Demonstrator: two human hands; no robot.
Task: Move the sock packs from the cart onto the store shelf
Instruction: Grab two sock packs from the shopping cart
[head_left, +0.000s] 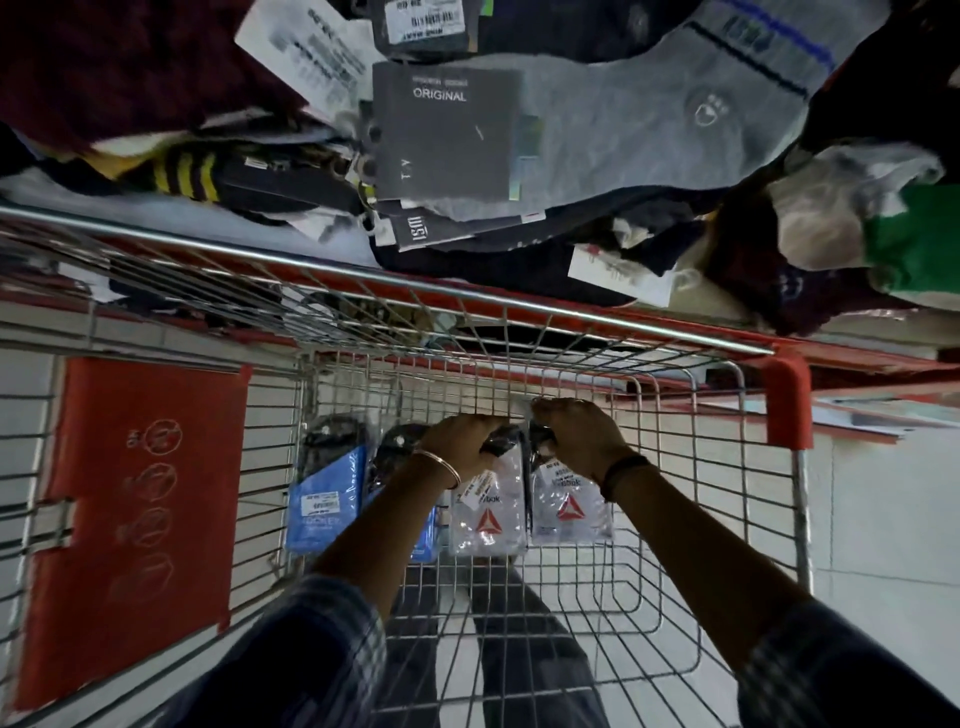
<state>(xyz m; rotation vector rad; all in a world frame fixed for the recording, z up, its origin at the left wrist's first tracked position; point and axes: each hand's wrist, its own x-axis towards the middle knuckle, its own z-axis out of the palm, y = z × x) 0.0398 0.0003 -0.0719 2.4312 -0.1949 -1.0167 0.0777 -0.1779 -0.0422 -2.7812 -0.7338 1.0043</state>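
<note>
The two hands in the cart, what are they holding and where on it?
Each grips a clear plastic sock pack with a red triangle logo by its dark top end: left hand the left pack, right hand the right pack.

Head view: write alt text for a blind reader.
Inside a wire cart, the left hand and right hand each grip a clear sock pack. Blue packs lie beside them; loose socks are heaped beyond.

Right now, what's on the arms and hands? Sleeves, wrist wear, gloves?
Both hands are bare, no gloves. Left hand: a thin pale metal bangle sits at the wrist. Right hand: a dark band circles the wrist. Both forearms are uncovered; dark checked sleeves are pushed up near the elbows. No rings or markings can be made out.
</note>
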